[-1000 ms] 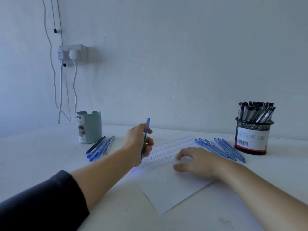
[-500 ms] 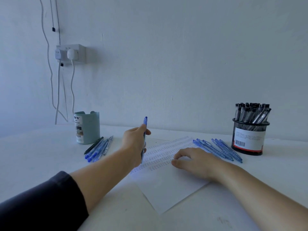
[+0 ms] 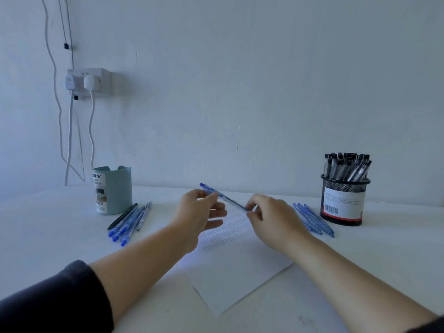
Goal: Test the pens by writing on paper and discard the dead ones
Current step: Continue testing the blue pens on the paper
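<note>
Many left: black pens (image 3: 346, 165) crowd my mesh cup (image 3: 343, 203) at 3 o'clock.
Tested: scribble rows on paper (image 3: 230, 267); blue piles either side.
Hands: left hand (image 3: 199, 212) and right hand (image 3: 271, 217) each pinch one blue pen (image 3: 223, 197).

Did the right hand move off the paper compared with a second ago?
Yes. The right hand has lifted off the paper and moved left, away from the black mesh pen cup, to pinch the blue pen that the left hand holds.
</note>
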Motion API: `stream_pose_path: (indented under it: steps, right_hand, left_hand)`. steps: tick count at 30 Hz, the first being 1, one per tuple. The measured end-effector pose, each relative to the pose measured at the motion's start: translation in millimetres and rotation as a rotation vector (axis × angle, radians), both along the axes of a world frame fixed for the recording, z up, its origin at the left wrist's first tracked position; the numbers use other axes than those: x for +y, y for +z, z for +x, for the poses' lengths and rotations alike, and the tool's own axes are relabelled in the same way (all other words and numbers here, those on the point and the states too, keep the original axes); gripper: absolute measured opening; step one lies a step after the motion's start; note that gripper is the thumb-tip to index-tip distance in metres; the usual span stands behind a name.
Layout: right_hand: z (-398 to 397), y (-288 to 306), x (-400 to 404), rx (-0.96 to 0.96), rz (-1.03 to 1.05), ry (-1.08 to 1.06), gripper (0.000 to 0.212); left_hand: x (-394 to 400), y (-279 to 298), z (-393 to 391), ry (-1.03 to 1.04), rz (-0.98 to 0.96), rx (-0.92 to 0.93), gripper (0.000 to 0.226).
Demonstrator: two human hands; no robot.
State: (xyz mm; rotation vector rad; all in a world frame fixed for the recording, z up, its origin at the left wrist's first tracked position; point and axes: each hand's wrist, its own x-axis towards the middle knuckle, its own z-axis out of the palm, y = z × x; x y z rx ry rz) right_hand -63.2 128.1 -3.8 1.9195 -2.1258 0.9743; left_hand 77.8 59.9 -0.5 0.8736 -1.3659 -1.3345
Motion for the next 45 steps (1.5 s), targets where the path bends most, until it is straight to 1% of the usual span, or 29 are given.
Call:
stream_pose_path:
  steps: [2, 4, 7, 10, 12, 15, 18, 20, 22, 24, 27, 29, 31, 34, 40, 45]
  right_hand:
    - [-14.0, 2.4, 2.3, 0.075, -0.009, -0.212, 0.014]
    - [-32.0, 1.9, 6.9, 0.170, 0.032, -0.427, 0.017]
    - [-52.6, 0.5, 14.0, 0.229, 0.099, -0.653, 0.022]
    - [-60.6, -1.1, 15.3, 0.182, 0.145, -0.761, 0.023]
    - [-62.5, -3.9, 14.5, 0.162, 0.181, -0.779, 0.023]
    - [-63.0, -6.3, 15.5, 0.184, 0.222, -0.780, 0.024]
    - [-59.7, -4.3, 16.7, 0.234, 0.233, -0.761, 0.025]
    - [-54.7, -2.9, 14.1, 0.280, 0.220, -0.689, 0.027]
    - [-48.4, -3.4, 9.0, 0.314, 0.183, -0.535, 0.031]
    - [-38.6, -5.5, 3.6, 0.305, 0.189, -0.325, 0.039]
    - [-21.6, -10.0, -0.8, 0.293, 0.307, -0.083, 0.048]
    - [-16.2, -13.2, -1.6, 0.263, 0.385, -0.004, 0.051]
    - [-16.6, -15.0, -1.3, 0.191, 0.436, 0.034, 0.054]
    - [-20.1, -15.1, -0.2, 0.132, 0.472, 0.065, 0.056]
    - [-19.7, -13.7, 0.5, 0.122, 0.481, 0.055, 0.057]
    - [-22.2, -13.8, 0.9, 0.120, 0.498, 0.022, 0.060]
  left_hand:
    - [-2.1, -1.3, 3.1, 0.018, -0.027, -0.120, 0.011]
    - [-5.5, -2.1, 6.2, 0.051, -0.056, -0.209, 0.012]
    - [-9.7, -2.1, 9.7, 0.083, -0.095, -0.297, 0.010]
    - [-12.8, -2.8, 11.3, 0.095, -0.120, -0.357, 0.017]
    - [-14.2, -2.8, 11.6, 0.096, -0.134, -0.381, 0.020]
    - [-17.4, -3.7, 13.2, 0.103, -0.146, -0.400, 0.021]
    - [-21.1, -3.7, 15.9, 0.114, -0.196, -0.471, 0.022]
    - [-26.2, -1.8, 20.9, 0.147, -0.297, -0.595, 0.022]
    - [-34.3, 2.7, 29.6, 0.221, -0.437, -0.780, 0.021]
    - [-43.7, 7.8, 42.9, 0.339, -0.513, -0.970, 0.023]
    - [-63.0, 10.0, 68.0, 0.501, -0.442, -1.175, 0.025]
    - [-71.4, 7.3, 81.6, 0.549, -0.362, -1.304, 0.016]
    - [-72.6, 4.8, 87.7, 0.557, -0.305, -1.408, 0.008]
    - [-70.9, 1.9, 87.1, 0.562, -0.314, -1.480, 0.008]
    - [-61.9, 1.5, 78.0, 0.566, -0.386, -1.580, 0.011]
    - [-57.5, 1.9, 72.2, 0.566, -0.358, -1.656, 0.021]
